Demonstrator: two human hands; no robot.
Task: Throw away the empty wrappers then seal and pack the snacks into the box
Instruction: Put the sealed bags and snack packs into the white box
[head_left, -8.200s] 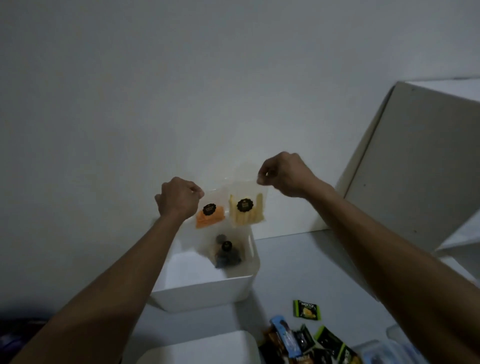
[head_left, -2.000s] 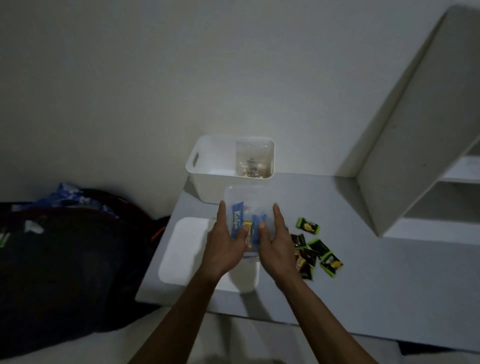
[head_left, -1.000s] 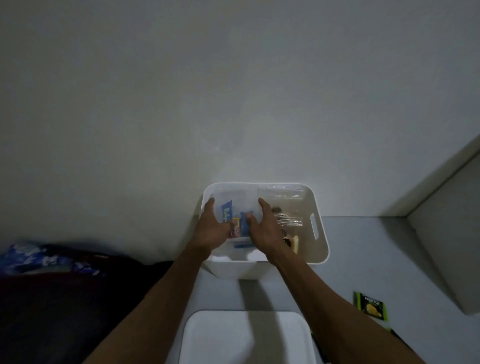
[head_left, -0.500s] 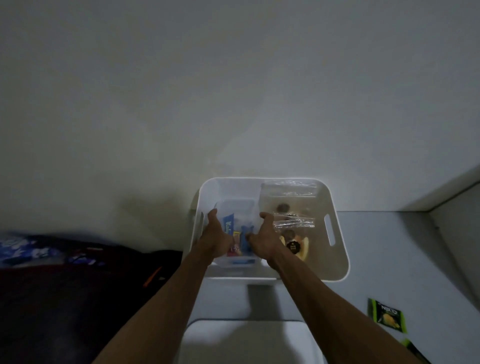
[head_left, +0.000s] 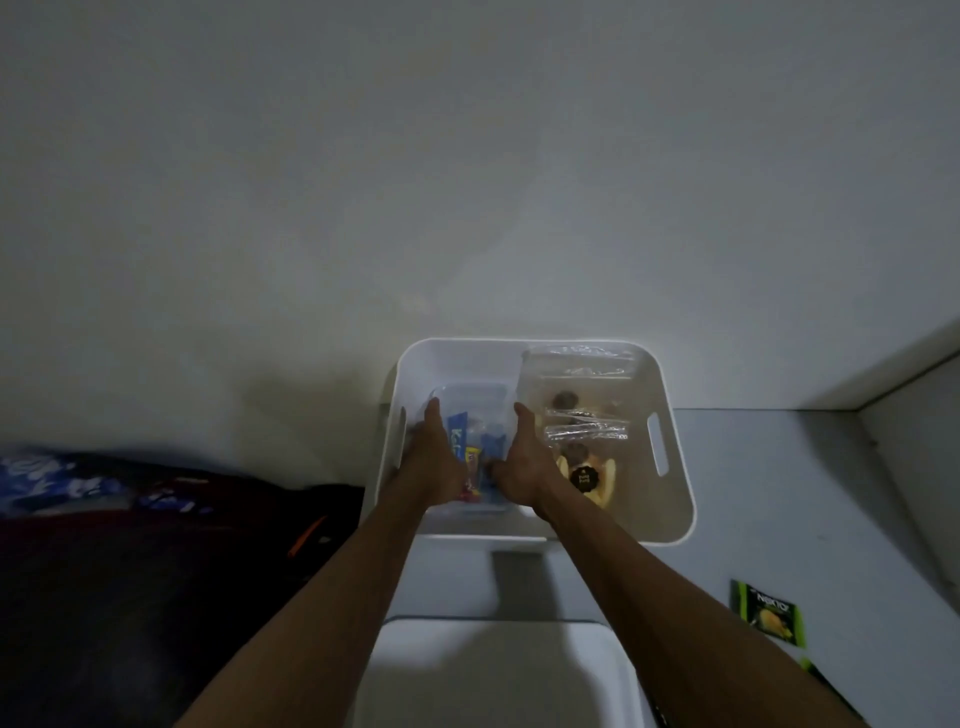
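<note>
Your clear tub (head_left: 470, 415) of wrapped snack bars (head_left: 457, 441) is down inside the white box (head_left: 675, 519), in its 9 o'clock half, so this load looks all but packed. Whether the tub already rests on the box floor you cannot tell from here. At 3 o'clock of the tub, inside the same box, lie the clear zip bags (head_left: 587, 410) of snacks, which look already placed.

Your left hand (head_left: 434, 467) flanks the tub's 9 o'clock wall and your right hand (head_left: 522, 470) its 3 o'clock wall, fingers held nearly straight along the sides and pressing inward, the tub carried between the palms, not pinched. The thumbs seem to come over the near rim, though the dim light hides the detail.

I judge work remains: a green snack packet (head_left: 769, 618) lies on the table (head_left: 779, 493) at 5 o'clock of the box, well apart from it, with another edge showing below it. A white lid-like tray (head_left: 498, 670) sits at 6 o'clock, near you.
</note>
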